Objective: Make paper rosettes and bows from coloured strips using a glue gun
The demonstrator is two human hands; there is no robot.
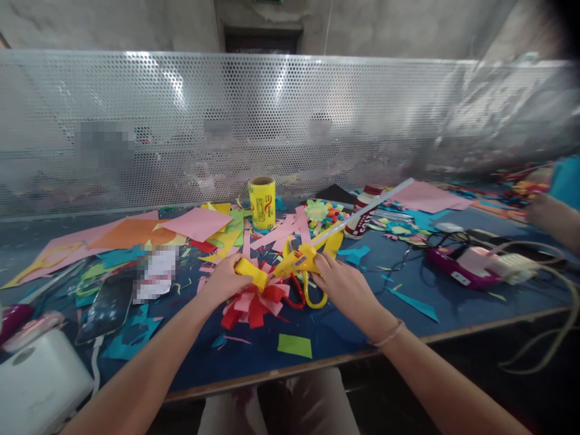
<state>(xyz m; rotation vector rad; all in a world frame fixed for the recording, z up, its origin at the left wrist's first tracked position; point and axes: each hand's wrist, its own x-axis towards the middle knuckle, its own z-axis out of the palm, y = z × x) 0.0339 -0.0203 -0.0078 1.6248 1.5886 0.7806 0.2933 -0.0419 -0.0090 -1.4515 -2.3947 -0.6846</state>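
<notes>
My left hand [225, 283] is closed on a looped yellow paper strip [254, 273]. Just below it, a flower of red and pink paper strips [254, 307] lies on the table. In my right hand [347, 293] is a yellow hot glue gun [299, 261], its nozzle pointing left towards the yellow strip. A long clear glue stick [362, 211] sticks out of the gun's back, up and to the right. Beneath the gun lie scissors [316, 297], with red and yellow handle loops showing and the blades hidden.
Paper scraps cover the blue table [190, 362]. Behind stand a yellow tape roll [262, 205] and a brown bottle [361, 219]. A phone [105, 305] lies left; a purple power strip [460, 266] with cables lies right. Another person's hand [555, 219] is at far right. A perforated metal screen [181, 145] closes the back.
</notes>
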